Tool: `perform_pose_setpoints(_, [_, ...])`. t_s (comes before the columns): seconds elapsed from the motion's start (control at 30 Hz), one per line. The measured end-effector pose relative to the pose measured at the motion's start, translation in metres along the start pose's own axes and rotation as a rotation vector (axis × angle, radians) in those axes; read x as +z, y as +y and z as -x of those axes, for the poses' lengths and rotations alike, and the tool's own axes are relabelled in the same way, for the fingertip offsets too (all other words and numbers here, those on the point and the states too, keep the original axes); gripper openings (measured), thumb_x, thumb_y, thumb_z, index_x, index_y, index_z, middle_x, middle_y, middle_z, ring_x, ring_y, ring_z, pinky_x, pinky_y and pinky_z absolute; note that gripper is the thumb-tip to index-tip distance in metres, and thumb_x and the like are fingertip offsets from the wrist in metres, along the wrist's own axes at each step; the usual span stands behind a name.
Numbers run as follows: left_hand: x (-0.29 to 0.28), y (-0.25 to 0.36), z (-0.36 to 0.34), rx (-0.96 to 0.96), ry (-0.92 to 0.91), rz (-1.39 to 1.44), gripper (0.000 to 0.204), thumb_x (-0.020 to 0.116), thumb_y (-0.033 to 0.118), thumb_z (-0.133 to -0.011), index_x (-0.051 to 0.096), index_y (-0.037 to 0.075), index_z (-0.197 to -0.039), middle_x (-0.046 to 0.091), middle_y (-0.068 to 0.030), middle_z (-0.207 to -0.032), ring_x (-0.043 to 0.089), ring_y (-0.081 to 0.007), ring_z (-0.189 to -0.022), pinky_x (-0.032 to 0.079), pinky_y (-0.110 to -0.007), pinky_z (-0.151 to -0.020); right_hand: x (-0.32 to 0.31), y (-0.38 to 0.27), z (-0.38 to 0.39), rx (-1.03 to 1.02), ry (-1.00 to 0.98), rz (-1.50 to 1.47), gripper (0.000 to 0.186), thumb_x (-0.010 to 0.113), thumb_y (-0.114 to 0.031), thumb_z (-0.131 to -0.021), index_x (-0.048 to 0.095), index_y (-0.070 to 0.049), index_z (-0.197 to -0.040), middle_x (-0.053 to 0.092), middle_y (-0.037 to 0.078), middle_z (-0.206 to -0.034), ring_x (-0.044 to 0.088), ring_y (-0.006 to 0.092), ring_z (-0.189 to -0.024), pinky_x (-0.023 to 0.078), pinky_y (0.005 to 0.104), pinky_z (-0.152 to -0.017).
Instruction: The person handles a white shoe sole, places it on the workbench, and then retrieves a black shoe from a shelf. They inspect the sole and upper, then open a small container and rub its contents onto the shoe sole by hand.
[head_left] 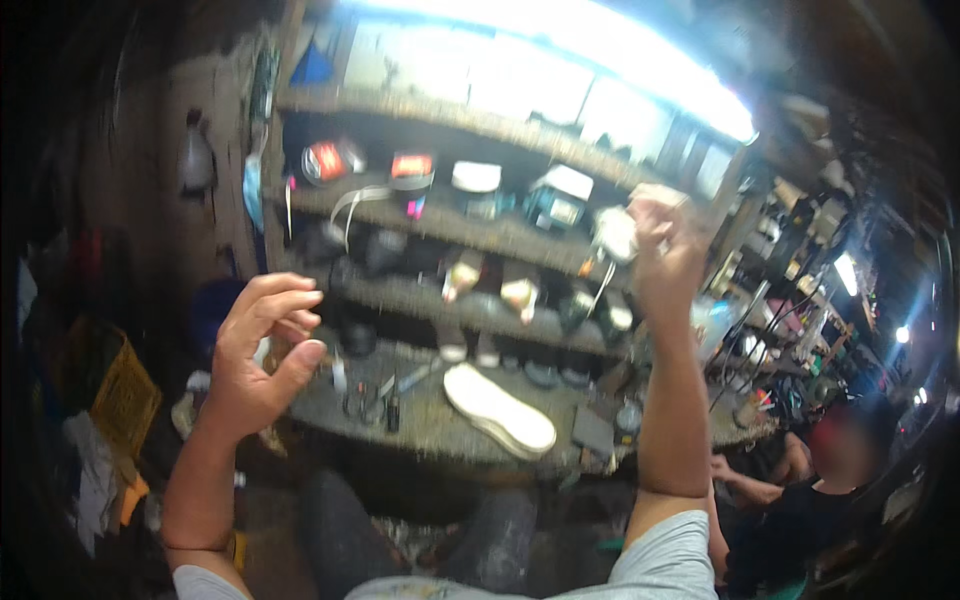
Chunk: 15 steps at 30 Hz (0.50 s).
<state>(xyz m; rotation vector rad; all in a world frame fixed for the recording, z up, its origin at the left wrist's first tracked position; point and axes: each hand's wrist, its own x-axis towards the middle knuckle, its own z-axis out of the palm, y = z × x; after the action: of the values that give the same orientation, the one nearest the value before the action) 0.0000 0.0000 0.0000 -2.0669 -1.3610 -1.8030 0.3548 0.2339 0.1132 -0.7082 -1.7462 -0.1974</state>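
A: Head view: state each grip.
B: Left hand (262, 345): grip spread, thumb apart from curved fingers. Right hand (665, 220): raised near the white bundle (615, 235), fingers curled; cannot tell whether it pinches anything.
A: Sole (498, 412)?
B: Flat on the desk (425, 437), between the forearms, presumably for easy reach. The shelf (480, 228) likely saves desk space.
A: Obscured?
B: Blur softens the right hand; lamp (650, 55) glare washes out the top.

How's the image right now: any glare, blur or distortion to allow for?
Head view: the overhead tube light glares white; the right hand looks blurred, the left hand sharper; the front edge of the workbench bows, and the corners fall dark.
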Motion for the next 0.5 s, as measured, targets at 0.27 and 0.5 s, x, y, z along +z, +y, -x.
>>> perform_pose_setpoints(0.27, [0.02,-0.093,0.2,-0.982,0.284,0.306,0.023,0.062,0.012,-0.101,0.064,0.001,-0.122,0.068,-0.008,-0.108,0.067,-0.0131,-0.087,0.058,-0.027,-0.071,0.049,0.15,0.262,0.369,-0.829,0.136,0.062,0.079,-0.031,-0.083,0.059,-0.004,-0.135,0.065,0.023,-0.128,0.062,0.0385,-0.121,0.05,0.0465,-0.102])
perform_pose_setpoints(0.5, [0.094,-0.09,0.221,-0.989,0.13,0.578,0.024,0.065,0.012,-0.098,0.066,0.001,-0.12,0.071,-0.0117,-0.102,0.07,-0.0168,-0.083,0.06,-0.032,-0.07,0.064,0.152,0.34,0.479,-1.176,0.079,0.111,0.092,-0.038,-0.062,0.039,-0.006,-0.154,0.048,0.025,-0.15,0.047,0.0395,-0.138,0.039,0.0445,-0.116])
